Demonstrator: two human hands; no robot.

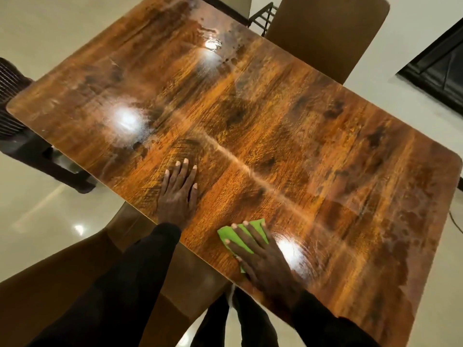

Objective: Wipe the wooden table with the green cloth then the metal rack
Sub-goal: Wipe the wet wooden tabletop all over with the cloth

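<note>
Two flat hands rest near the wooden table's front edge: left hand bare, right hand pressing the green cloth with straight fingers. Cloth looks soft, light; probably best driven under the palm.

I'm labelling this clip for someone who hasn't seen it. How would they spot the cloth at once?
Start at the big glossy wooden table. Near its closest edge, the green cloth lies flat under the spread fingers of the right hand. It is the only bright green thing; the left hand presses bare wood.
</note>
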